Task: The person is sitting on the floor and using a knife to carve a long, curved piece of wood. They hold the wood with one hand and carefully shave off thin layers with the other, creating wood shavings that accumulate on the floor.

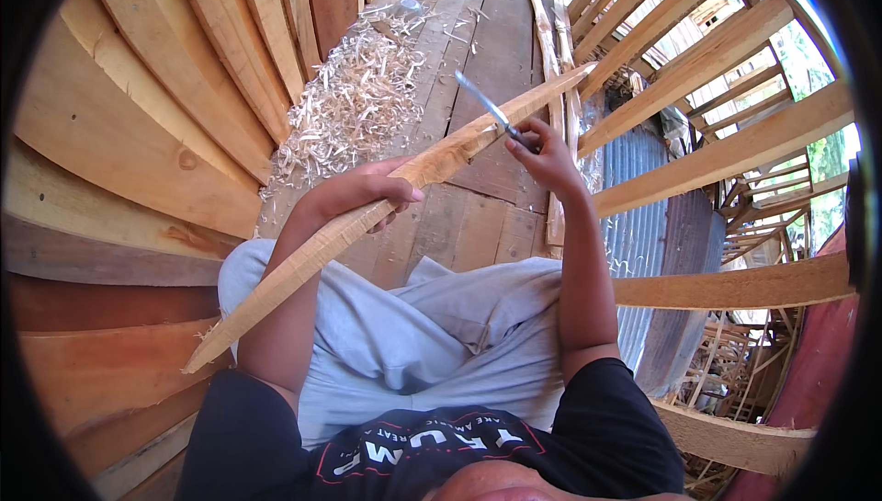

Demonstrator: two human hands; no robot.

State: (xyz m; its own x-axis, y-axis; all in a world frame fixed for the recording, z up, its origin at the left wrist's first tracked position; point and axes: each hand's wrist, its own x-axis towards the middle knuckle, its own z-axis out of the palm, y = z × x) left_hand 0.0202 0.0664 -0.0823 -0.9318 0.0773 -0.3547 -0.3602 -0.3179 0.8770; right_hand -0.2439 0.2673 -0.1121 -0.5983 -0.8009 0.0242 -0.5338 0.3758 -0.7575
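Plank floor [482,41] w/ shavings [358,101]. Wood strip [434,163] slants from above L thigh [344,317] outward: L hand [369,190] wraps it; R hand [542,153] grips knife [504,123], blade [475,90] across strip. Caution: blade could skid twd L hand if it snags or strip rolls.

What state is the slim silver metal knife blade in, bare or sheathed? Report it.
Bare: the slim silver metal knife blade shows uncovered beyond the right hand.
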